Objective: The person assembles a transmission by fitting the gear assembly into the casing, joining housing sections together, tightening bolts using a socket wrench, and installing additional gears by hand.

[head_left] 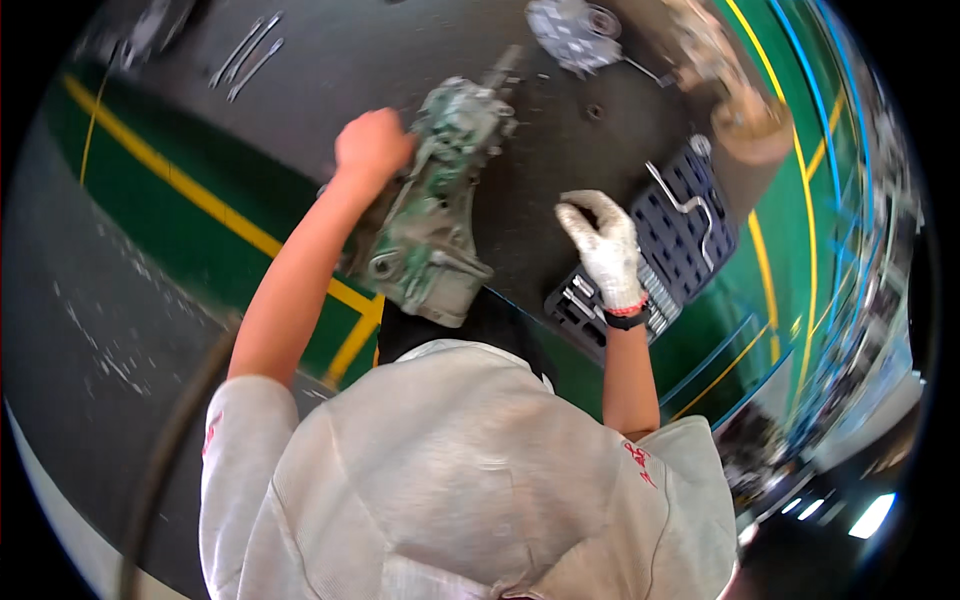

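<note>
A gearbox housing [430, 200], grey metal with green staining, lies lengthwise on the dark table with its shaft pointing away from me. My left hand [372, 147] is bare and closed like a fist at the housing's left side. Blur and the back of the hand hide what its fingers hold, if anything. On the right, my right hand [605, 245] wears a white knit glove, thumb and fingers curled together in a pinch. Anything between those fingertips is too small to make out. That hand hovers over the near-left part of an open socket set case [672, 245].
A bent metal crank handle [687, 205] lies across the case. Several wrenches [245, 55] rest at the far left. Another metal housing [575, 35] sits at the far side, near a small ring [595, 112]. Blurred brownish parts [715, 60] stand at the far right.
</note>
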A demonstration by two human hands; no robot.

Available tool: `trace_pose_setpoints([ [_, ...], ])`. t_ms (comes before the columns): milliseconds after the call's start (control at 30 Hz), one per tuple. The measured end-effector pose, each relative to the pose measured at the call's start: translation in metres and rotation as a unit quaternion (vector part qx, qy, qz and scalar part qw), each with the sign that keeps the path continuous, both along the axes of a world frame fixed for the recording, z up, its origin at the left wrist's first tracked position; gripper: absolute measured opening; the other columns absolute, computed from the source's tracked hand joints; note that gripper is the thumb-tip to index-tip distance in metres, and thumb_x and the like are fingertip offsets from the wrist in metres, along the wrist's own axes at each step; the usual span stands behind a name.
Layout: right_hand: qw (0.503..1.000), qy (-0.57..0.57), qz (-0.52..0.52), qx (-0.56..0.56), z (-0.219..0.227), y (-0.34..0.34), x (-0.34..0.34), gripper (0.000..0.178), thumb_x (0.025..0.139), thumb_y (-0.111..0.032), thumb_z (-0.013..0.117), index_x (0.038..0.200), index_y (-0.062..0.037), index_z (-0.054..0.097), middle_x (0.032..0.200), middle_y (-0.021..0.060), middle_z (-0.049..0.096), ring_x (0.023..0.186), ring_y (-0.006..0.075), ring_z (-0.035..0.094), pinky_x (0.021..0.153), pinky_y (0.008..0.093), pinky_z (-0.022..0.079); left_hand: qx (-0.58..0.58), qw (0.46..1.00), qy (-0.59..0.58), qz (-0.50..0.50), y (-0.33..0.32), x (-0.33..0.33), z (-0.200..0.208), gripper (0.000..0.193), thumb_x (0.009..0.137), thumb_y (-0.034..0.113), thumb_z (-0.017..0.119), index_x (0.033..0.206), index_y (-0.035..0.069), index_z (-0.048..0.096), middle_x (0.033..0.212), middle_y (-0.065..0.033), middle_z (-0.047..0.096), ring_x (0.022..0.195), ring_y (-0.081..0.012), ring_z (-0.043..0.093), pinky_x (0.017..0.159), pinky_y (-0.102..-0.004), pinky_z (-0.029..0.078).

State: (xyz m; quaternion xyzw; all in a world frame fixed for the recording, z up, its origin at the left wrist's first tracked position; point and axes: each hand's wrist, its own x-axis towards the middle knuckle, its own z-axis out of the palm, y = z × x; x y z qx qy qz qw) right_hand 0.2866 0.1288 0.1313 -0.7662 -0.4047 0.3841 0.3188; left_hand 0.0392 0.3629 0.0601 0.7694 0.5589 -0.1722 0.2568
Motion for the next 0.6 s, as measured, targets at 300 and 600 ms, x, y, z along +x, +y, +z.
trace_pose_setpoints([
  [300, 0.987, 0.001, -0.158, -0.018, 0.001, -0.091, 0.053, 0.031, 0.09, -0.03, 0.074, 0.106, -0.0039, 0.073, 0.097, 0.0157, 0.074, 0.088, 0.0284, 0.073, 0.078, 0.0358, 0.056, -0.001, 0.999, 0.013, -0.042, 0.016, 0.008, -0.012, 0.02, 0.08, 0.027, 0.07, 0.088, 0.011, 0.08, 0.086, -0.0144, 0.075, 0.089, -0.0359, 0.072, 0.083, -0.0426, 0.056],
  [600, 0.973, 0.001, -0.229, 0.029, -0.007, -0.132, 0.1, 0.031, 0.089, -0.028, 0.074, 0.106, -0.0027, 0.073, 0.097, 0.0163, 0.074, 0.087, 0.0282, 0.073, 0.076, 0.0349, 0.056, 0.021, 0.996, 0.089, -0.025, 0.025, 0.004, -0.016, 0.038, 0.092, 0.039, 0.06, 0.087, 0.006, 0.078, 0.089, -0.0157, 0.075, 0.093, -0.0356, 0.072, 0.085, -0.0449, 0.054],
])
